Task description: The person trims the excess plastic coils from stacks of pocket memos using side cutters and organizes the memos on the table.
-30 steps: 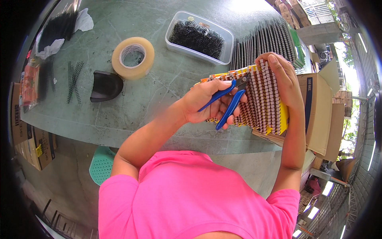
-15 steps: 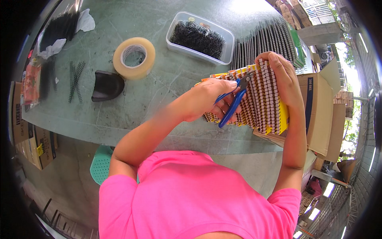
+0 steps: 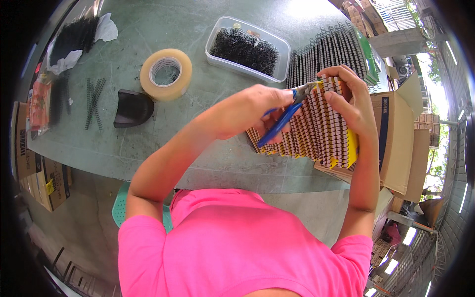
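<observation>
My left hand [image 3: 255, 111] is closed around blue-handled nippers [image 3: 281, 126]. Their metal jaws reach the far end of a stack of spiral-bound notebooks [image 3: 316, 131], close to my right fingertips. The notebooks have yellow edges and dark coils, and their bound edges face up. My right hand [image 3: 352, 101] grips the far right part of the stack, its thumb bent over the coils. Whether the jaws are closed on a coil end cannot be made out.
Beyond the stack stand a clear tub [image 3: 283, 64] of black coil scraps and more coil-bound books [image 3: 329, 52]. Left of them lie a tape roll [image 3: 184, 74], a black curved piece [image 3: 133, 109] and loose black coils [image 3: 90, 106]. An open cardboard box [image 3: 398, 143] is at right.
The nippers' jaws have shifted slightly to the far end of the stack while their handles swung left. My right thumb has come down over the coils.
</observation>
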`<state>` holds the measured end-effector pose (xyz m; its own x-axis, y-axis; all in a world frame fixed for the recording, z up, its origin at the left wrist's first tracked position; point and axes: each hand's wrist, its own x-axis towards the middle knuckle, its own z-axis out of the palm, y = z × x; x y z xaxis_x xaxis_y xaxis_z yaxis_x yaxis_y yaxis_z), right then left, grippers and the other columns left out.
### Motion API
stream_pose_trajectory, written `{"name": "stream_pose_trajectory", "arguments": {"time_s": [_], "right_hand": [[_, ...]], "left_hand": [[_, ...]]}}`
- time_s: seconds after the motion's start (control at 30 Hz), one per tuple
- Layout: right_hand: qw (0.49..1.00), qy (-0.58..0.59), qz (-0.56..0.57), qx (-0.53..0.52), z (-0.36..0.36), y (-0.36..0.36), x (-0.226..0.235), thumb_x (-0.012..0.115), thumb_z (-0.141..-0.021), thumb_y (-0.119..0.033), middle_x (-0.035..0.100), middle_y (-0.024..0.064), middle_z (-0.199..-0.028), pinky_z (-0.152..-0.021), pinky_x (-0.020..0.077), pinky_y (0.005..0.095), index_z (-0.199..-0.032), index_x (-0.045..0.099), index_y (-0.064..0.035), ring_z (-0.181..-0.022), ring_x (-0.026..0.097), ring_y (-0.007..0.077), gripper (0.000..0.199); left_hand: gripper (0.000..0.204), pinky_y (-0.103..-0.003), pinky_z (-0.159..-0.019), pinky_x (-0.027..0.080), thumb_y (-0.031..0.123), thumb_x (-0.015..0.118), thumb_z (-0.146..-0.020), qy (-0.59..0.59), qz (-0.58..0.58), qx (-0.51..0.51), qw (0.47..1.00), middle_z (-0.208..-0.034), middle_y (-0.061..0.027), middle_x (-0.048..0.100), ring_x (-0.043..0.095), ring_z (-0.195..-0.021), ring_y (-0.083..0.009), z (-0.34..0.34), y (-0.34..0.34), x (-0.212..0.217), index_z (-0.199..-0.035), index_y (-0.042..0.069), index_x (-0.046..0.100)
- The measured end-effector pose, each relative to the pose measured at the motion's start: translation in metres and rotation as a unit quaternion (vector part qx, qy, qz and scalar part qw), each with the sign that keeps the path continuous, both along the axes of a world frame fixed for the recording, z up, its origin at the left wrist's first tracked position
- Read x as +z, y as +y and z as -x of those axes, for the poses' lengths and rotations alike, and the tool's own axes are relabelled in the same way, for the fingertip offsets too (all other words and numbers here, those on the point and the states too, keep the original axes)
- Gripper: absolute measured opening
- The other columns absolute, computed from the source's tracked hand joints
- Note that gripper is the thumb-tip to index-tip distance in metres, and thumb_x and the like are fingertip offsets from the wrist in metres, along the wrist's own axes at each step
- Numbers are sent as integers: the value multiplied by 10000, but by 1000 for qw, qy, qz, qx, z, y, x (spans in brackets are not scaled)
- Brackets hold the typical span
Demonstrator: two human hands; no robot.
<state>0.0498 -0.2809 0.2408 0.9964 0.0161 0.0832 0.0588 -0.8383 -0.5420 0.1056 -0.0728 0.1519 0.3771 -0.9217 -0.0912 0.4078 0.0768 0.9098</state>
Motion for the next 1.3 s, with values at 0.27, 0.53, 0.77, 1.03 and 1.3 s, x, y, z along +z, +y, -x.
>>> {"name": "stream_pose_trajectory", "arguments": {"time_s": [0.27, 0.53, 0.77, 1.03, 1.3], "right_hand": [[1000, 3, 1, -7, -1, 0, 0, 614, -658, -187, 457, 29, -721, -500, 301, 250, -905, 616, 9, -541, 376, 91, 316], [1000, 13, 3, -1, -2, 2, 1, 596, -694, -236, 500, 53, -726, -532, 336, 261, -913, 617, 14, -583, 422, 103, 333], [982, 14, -167, -87, -2, 8, -4, 416, -839, -242, 587, 61, -732, -577, 371, 239, -899, 608, 13, -643, 503, 92, 325], [986, 25, -144, -78, 0, 1, -5, 423, -847, -210, 563, 48, -699, -583, 371, 244, -885, 585, -15, -621, 473, 96, 256], [983, -4, -171, -68, 1, 3, -10, 443, -858, -200, 580, 59, -717, -614, 394, 260, -875, 559, -14, -652, 501, 111, 220]], "left_hand": [[543, -402, -717, 518, 429, 336, -933, 271, 82, -99, 954, -955, -191, 610, 641, -753, -276, -6, -20, -5, -1144, -44, 499], [328, -437, -708, 451, 270, 415, -932, -441, -95, 248, 857, -903, -261, 568, 558, -864, -391, 14, -24, -5, -1038, -20, 524], [459, -313, -658, 507, 386, 347, -947, 83, 18, -25, 996, -927, -165, 606, 630, -760, -268, 0, -4, 5, -1037, -15, 553], [535, -403, -709, 521, 435, 345, -928, 246, 80, -115, 959, -957, -210, 600, 637, -802, -328, 5, -14, 4, -1121, -39, 502], [396, -387, -696, 477, 349, 359, -955, -188, -37, 56, 980, -902, -206, 593, 614, -771, -300, 8, -14, 11, -1069, -2, 501]]}}
